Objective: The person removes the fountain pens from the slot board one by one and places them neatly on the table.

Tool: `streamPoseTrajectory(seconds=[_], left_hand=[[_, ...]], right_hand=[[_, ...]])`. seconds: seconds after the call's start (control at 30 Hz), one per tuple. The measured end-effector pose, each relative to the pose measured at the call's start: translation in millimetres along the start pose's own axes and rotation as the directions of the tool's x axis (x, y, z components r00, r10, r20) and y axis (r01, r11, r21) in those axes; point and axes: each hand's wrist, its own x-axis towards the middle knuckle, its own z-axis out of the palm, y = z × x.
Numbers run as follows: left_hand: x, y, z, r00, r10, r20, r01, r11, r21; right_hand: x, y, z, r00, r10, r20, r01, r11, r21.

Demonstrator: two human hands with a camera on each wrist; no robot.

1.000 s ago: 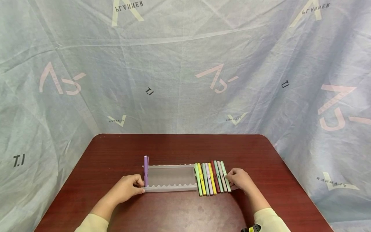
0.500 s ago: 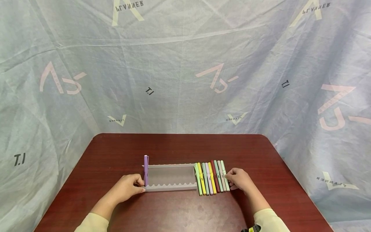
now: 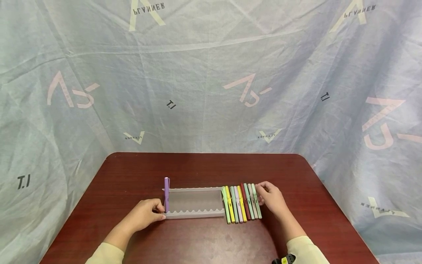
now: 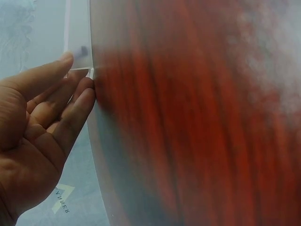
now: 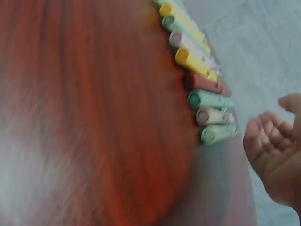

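A clear pen rack with scalloped rails lies on the table, and a purple pen rests across its left end. My left hand grips the rack's left end; in the left wrist view thumb and fingers pinch the clear corner. Right of the rack, several capped pens lie side by side, among them a dark red pen and, outermost, a pale green pen. Beside the upper part of that outermost pen is my right hand, its fingers loosely bent and holding nothing. The right wrist view shows pen ends in a slanting row.
The reddish-brown table has rounded far corners. A grey printed cloth hangs behind it and along both sides.
The outermost pale green pen has shifted left, closer against its neighbour. My right hand has then moved away from me, up toward the pens' far ends. The left hand stays on the rack.
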Motion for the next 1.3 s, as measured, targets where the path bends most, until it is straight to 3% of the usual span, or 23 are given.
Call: streamPoseTrajectory(seconds=[0.1,0.2,0.27,0.47,0.6,0.73,0.93,1.1,1.3], left_hand=[[-0.2,-0.8,-0.6,1.000,-0.004,-0.002,0.004,1.000,-0.008],[0.0,-1.6,-0.6,1.000,-0.005,0.000,0.005,1.000,-0.017],[0.1,-1.9,-0.5,1.000,-0.003,0.002,0.003,1.000,-0.021],[0.4,-2.1,-0.2,1.000,-0.001,0.002,0.001,1.000,-0.025],[0.4,-1.5,-0.4,1.000,-0.008,0.002,0.008,1.000,-0.025],[0.6,-1.4,-0.6,1.000,-0.008,0.006,0.008,1.000,-0.027],[1.2,-3.1,-0.8,1.000,-0.003,0.000,0.003,1.000,-0.026],[2.6,-3.8,-0.5,1.000,-0.003,0.002,0.003,1.000,-0.023],[3.1,-5.8,-0.2,1.000,-0.009,0.007,0.010,0.999,-0.041]], right_hand=[[0.5,-12.7,8.1,0.995,-0.055,0.080,0.045,0.991,0.128],[-0.8,-24.8,18.9,0.977,-0.110,0.184,0.072,0.977,0.201],[-1.8,-31.6,28.0,0.952,-0.155,0.263,0.094,0.968,0.231],[-5.0,-47.7,60.8,0.850,-0.268,0.454,0.153,0.949,0.274],[-8.5,-56.5,85.8,0.824,-0.277,0.494,0.151,0.948,0.279],[-14.4,-66.7,112.2,0.834,-0.254,0.489,0.159,0.960,0.228],[-19.8,-77.6,154.6,0.863,-0.262,0.432,0.182,0.959,0.216],[-23.5,-86.1,181.2,0.890,-0.237,0.390,0.199,0.970,0.137],[-23.7,-94.4,204.4,0.898,-0.239,0.370,0.210,0.971,0.116]])
